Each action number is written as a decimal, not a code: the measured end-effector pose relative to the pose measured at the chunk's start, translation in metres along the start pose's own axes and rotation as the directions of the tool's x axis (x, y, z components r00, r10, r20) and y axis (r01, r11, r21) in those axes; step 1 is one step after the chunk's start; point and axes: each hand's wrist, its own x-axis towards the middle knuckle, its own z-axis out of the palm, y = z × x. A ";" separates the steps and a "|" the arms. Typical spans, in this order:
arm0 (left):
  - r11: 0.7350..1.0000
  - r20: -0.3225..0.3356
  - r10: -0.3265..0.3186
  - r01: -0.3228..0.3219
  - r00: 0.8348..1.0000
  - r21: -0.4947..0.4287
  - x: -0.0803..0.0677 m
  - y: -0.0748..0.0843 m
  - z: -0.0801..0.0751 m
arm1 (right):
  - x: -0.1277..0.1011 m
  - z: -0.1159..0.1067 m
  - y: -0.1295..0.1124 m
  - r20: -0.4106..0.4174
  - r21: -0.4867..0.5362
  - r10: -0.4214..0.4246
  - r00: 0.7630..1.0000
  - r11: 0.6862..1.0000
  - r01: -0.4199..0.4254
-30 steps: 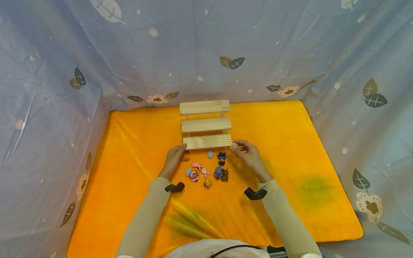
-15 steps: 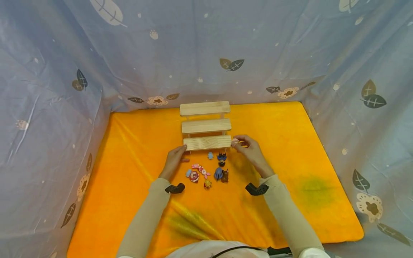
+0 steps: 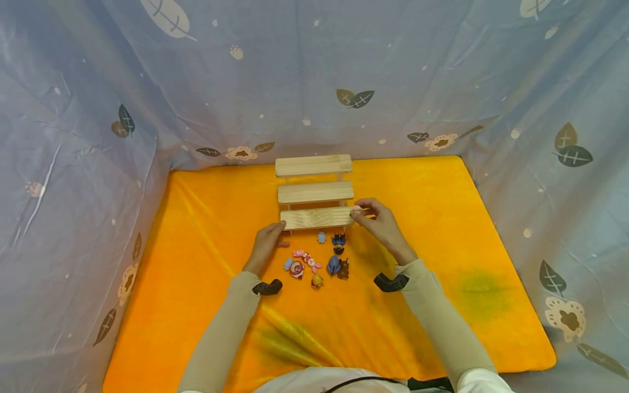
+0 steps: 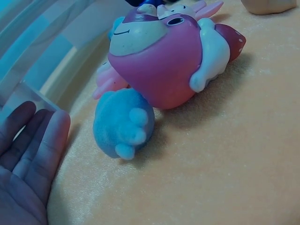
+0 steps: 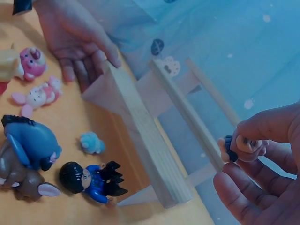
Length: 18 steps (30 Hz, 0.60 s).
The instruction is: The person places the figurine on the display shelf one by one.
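A three-tier wooden display stand [image 3: 316, 192] with pale boards and clear supports stands on the orange cloth. My left hand [image 3: 266, 244] is at the left end of its lowest board, thumb on the board's edge and fingers straight below, beside the clear support. Between thumb and fingers, my right hand [image 3: 380, 226] pinches a small toy figure [image 5: 246, 149] with a pinkish head and dark blue lower part. It is over the right end of the lowest board in the head view. Nearest the left palm lie a light blue toy [image 4: 123, 123] and a pink-red toy bear [image 4: 164, 70].
Several toy figures lie in front of the stand: a black-haired figurine in blue [image 5: 91, 180], a blue donkey [image 5: 35, 140], a brown toy [image 5: 21, 171], a pink rabbit-eared toy [image 5: 42, 96], a yellow toy [image 3: 316, 281]. Patterned curtain [image 3: 304, 71] encloses the back and sides.
My right hand has moved up and slightly left with the toy figure, from beside the lowest board to over its right end. My left hand has stayed at the stand's left end.
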 end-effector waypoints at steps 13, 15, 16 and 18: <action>1.000 -0.008 -0.014 0.014 1.000 -0.010 0.002 -0.003 0.000 | 0.010 -0.003 -0.012 0.015 -0.045 -0.033 0.999 0.998 0.034; 1.000 -0.011 -0.013 0.013 1.000 -0.011 0.002 -0.002 0.000 | 0.011 -0.004 -0.012 0.018 -0.050 -0.044 0.999 0.998 0.045; 1.000 -0.012 -0.013 0.013 1.000 -0.011 0.002 -0.001 0.000 | 0.012 -0.004 -0.013 0.020 -0.051 -0.047 0.999 0.998 0.048; 1.000 -0.015 -0.008 0.008 1.000 -0.012 0.002 0.000 0.001 | 0.014 -0.005 -0.014 0.022 -0.052 -0.048 0.999 0.997 0.049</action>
